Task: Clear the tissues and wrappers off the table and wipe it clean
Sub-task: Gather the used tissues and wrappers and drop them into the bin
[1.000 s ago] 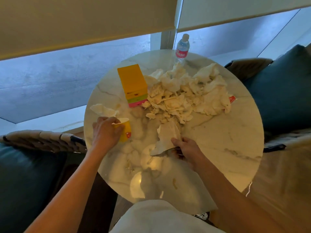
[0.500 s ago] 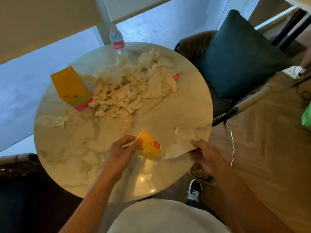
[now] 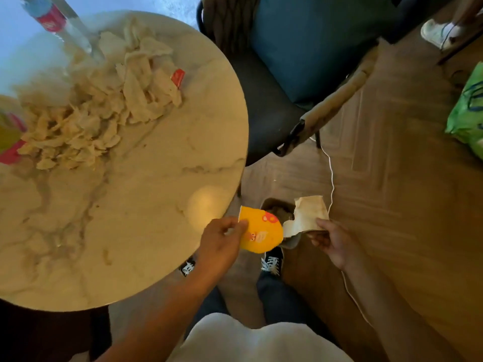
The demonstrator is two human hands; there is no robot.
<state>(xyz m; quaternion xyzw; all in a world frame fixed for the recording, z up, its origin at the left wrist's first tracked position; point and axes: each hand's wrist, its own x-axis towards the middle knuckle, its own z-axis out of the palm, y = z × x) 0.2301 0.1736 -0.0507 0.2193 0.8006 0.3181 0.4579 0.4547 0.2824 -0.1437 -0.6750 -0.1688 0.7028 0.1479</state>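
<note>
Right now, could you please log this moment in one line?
left hand: cup | right hand: tissue | both over bin | pile on table

The marble-look table [image 3: 146, 194] shines glossy and smooth under my lamp glare, heaped with soft, crumpled paper tissues [image 3: 104, 100]. I'm holding a matt yellow paper cup [image 3: 261, 231] and a limp tissue [image 3: 308, 215] over the wood floor [image 3: 405, 178].

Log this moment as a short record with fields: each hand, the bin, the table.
left hand: left hand holds a yellow paper cup past the table edge, beside the bin
right hand: right hand pinches a tissue above the bin
bin: small bin on the floor by the shoes, partly hidden
table: round marble table carries a tissue pile, a red wrapper and a water bottle
</note>
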